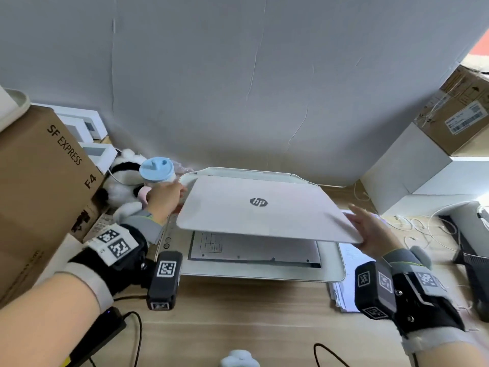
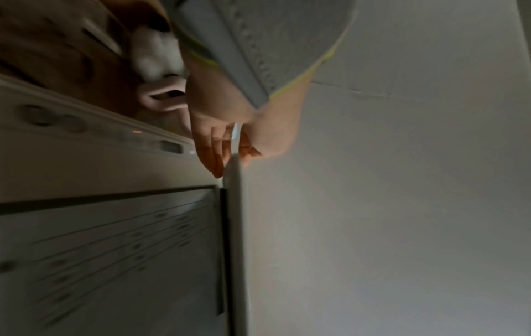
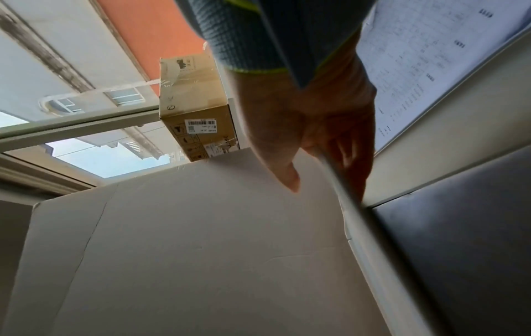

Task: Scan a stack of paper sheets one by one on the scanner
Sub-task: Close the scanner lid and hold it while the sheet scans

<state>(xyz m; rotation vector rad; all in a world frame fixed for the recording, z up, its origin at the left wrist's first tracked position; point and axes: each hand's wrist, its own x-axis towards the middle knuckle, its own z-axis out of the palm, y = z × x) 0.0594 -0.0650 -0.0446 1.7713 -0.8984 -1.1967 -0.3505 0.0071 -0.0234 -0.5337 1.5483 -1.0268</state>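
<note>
A brown box (image 1: 39, 181) stands at far left on the surface (image 1: 238, 313), with a plush toy (image 1: 124, 186) and a blue-lidded cup (image 1: 157, 169) beside it. The left hand (image 1: 165, 200) holds the left edge of the lid (image 1: 259, 210), fingers (image 2: 214, 156) under it and thumb on top. The lid sits partly raised over the scanner (image 1: 264, 271). A sheet (image 1: 251, 250) lies on the glass beneath it, printed lines showing. The right hand (image 1: 373, 234) clasps the lid's right corner, thumb above and fingers (image 3: 352, 163) curled below. The stack (image 1: 346, 287) lies on the surface just right of the scanner, partly under the right wrist. White and brown boxes (image 1: 423, 160) stand at far right.
</note>
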